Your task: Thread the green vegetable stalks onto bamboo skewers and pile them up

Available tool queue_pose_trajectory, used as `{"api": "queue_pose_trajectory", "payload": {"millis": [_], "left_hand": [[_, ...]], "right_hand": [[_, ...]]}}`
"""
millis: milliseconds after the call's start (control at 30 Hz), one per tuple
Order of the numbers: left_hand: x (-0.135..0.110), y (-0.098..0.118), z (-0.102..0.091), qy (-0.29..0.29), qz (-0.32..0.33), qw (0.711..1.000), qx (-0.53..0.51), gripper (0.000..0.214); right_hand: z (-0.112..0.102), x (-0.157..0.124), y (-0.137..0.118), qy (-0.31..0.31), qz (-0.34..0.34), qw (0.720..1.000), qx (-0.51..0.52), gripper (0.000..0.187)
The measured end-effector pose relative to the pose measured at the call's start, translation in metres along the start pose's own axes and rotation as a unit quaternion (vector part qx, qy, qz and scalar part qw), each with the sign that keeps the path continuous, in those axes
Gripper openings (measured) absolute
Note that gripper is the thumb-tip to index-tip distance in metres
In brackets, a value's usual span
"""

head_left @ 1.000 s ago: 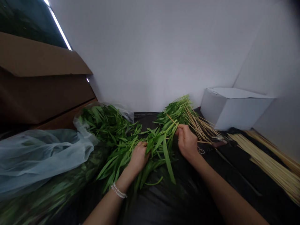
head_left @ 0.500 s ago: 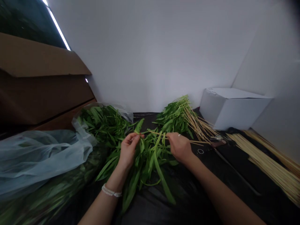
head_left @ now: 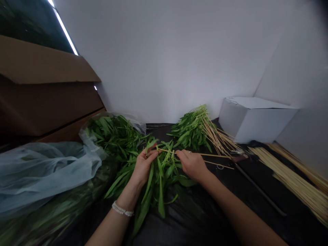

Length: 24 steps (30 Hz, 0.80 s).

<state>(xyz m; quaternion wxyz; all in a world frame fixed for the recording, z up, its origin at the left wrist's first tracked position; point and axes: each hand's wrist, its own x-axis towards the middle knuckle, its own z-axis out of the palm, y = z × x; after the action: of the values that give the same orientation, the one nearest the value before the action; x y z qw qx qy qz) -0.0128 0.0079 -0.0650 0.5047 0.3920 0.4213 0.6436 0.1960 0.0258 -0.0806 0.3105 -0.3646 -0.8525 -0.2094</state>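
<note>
My left hand [head_left: 143,165] pinches a leafy green stem [head_left: 153,143] at the left tip of a thin bamboo skewer [head_left: 217,164]. Closed around that skewer is my right hand [head_left: 192,163], knuckles upward, with the stick's tail poking out to the right. Several green stems are threaded on the skewer between the hands, and their long leaves [head_left: 161,201] hang down over the black covering. A second pale stick [head_left: 215,155] shows just above the tail; whether it is held too I cannot tell.
A plastic bag [head_left: 51,174] and loose greens [head_left: 112,133] lie left, below a cardboard box [head_left: 51,106]. Filled skewers with greens [head_left: 189,130] are piled behind my hands. A white box [head_left: 266,123], bundled bamboo sticks [head_left: 299,181] and a small ring [head_left: 219,167] are to the right.
My right hand has moved slightly left and down along with the skewer, closer to my left hand. The long leaf that hung across the stick now droops nearer the middle.
</note>
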Motion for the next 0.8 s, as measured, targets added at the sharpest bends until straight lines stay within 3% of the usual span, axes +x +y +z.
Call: {"api": "queue_pose_trajectory", "payload": {"millis": [167, 333, 500, 800], "left_hand": [[0.0010, -0.0021, 0.0016, 0.024, -0.005, 0.999, -0.021, 0.033], [0.0001, -0.0011, 0.0026, 0.041, -0.039, 0.998, -0.031, 0.033], [0.0012, -0.0027, -0.0005, 0.037, -0.019, 0.999, -0.035, 0.029], [0.0032, -0.0025, -0.0006, 0.072, -0.039, 0.996, -0.036, 0.035]], "right_hand": [[0.0018, -0.0007, 0.0000, -0.014, 0.009, 1.000, -0.008, 0.029], [0.0020, -0.0001, -0.0010, -0.015, 0.012, 1.000, -0.008, 0.027], [0.0001, 0.0003, -0.0025, -0.025, 0.013, 1.000, -0.013, 0.029], [0.0012, -0.0008, -0.0024, -0.014, 0.010, 1.000, -0.016, 0.030]]}}
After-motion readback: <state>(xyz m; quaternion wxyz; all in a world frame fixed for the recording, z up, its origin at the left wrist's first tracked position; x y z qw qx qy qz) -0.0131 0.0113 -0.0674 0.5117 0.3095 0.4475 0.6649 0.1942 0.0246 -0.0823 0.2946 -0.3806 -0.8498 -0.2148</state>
